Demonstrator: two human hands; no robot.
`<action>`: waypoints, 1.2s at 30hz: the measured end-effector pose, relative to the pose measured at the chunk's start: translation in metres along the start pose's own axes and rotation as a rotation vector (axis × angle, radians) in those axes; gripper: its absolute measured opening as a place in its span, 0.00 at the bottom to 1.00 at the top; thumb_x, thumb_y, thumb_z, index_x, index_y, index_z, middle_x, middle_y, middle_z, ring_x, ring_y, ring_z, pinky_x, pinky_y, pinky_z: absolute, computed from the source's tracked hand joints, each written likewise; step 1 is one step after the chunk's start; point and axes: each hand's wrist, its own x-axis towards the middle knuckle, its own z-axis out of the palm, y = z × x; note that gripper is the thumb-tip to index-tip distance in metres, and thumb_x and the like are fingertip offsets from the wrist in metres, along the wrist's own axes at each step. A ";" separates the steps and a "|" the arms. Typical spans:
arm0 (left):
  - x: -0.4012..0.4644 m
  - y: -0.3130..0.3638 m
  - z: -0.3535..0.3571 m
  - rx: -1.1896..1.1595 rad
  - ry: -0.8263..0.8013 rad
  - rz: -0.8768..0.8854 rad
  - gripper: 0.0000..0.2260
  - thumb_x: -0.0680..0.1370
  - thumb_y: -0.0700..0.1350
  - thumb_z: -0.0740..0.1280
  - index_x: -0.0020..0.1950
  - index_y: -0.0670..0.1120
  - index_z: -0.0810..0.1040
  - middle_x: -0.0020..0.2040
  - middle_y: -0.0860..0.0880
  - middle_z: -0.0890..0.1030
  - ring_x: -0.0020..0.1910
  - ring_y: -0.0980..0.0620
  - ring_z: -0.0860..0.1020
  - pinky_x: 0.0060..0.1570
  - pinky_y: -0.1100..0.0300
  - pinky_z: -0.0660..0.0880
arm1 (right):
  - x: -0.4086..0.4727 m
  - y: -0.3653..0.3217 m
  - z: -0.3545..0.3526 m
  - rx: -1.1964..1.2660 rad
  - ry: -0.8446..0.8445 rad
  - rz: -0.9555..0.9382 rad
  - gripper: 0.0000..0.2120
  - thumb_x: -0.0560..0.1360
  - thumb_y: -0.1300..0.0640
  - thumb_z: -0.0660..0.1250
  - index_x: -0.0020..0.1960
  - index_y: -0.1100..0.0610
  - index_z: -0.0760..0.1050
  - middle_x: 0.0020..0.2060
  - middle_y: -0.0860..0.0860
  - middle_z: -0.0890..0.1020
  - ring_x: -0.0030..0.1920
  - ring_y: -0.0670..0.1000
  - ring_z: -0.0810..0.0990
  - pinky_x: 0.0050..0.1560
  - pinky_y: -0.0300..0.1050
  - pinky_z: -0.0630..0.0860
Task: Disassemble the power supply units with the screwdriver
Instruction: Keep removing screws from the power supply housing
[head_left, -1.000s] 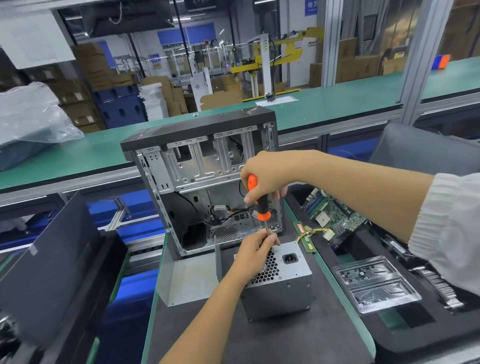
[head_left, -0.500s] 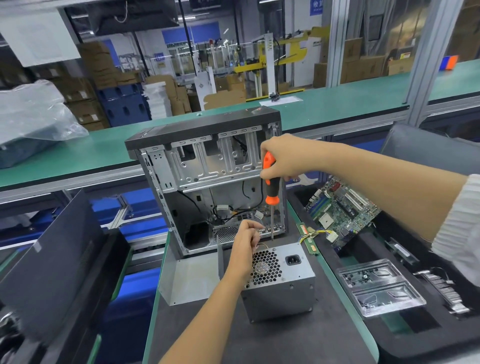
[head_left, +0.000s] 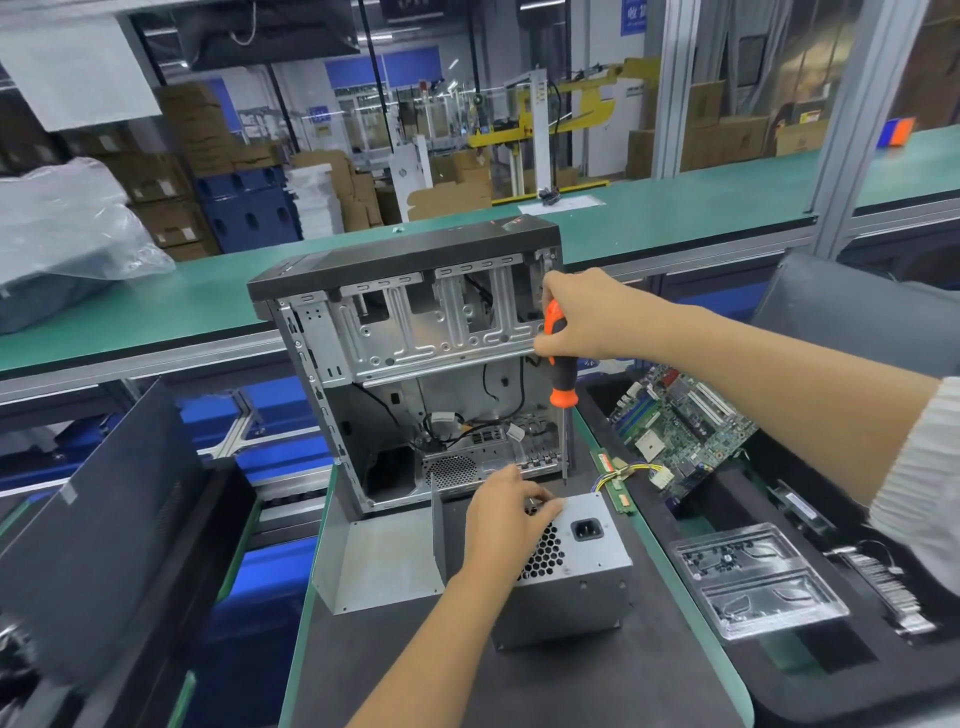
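Power supply unit (head_left: 571, 566) is seen out of the computer case (head_left: 415, 364), set on the dark bench (head_left: 519, 686) just in front of it, fan grille and socket face turned up. Removal from the case is judged done; the unit's own cover looks to be on, so opening it is judged still to do.

Screwdriver (head_left: 561, 374) is held upright in the right hand (head_left: 582, 317), grip closed round the orange and black handle. The tip is seen above the bench, just behind the unit's far edge and apart from it; no screw is engaged.

Left hand (head_left: 506, 519) is laid on the unit's top at the grille, fingers curled at its far edge. Whether a loose screw is pinched cannot be told.

A circuit board (head_left: 680, 426) and a clear plastic tray (head_left: 753, 577) lie to the right, well apart from the unit. Only one unit is in sight; how many remain cannot be judged.
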 end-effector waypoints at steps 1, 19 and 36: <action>-0.001 0.000 -0.001 0.027 0.011 0.023 0.09 0.75 0.55 0.70 0.48 0.52 0.85 0.36 0.56 0.66 0.39 0.54 0.70 0.36 0.60 0.65 | 0.000 0.001 0.002 0.000 0.029 0.003 0.19 0.74 0.46 0.67 0.51 0.59 0.66 0.39 0.55 0.74 0.38 0.56 0.74 0.38 0.50 0.74; 0.008 0.004 -0.019 0.694 0.002 0.689 0.13 0.67 0.51 0.79 0.32 0.51 0.76 0.30 0.54 0.74 0.31 0.53 0.74 0.33 0.62 0.68 | -0.041 0.049 0.142 2.084 0.528 0.947 0.18 0.78 0.45 0.63 0.56 0.60 0.70 0.43 0.57 0.80 0.42 0.51 0.81 0.34 0.41 0.79; 0.003 -0.003 -0.017 0.759 0.140 0.753 0.06 0.72 0.47 0.73 0.38 0.49 0.77 0.36 0.52 0.77 0.36 0.51 0.75 0.36 0.58 0.71 | -0.042 0.040 0.192 1.243 -0.274 0.429 0.11 0.71 0.44 0.72 0.50 0.47 0.83 0.46 0.49 0.86 0.47 0.45 0.84 0.46 0.37 0.79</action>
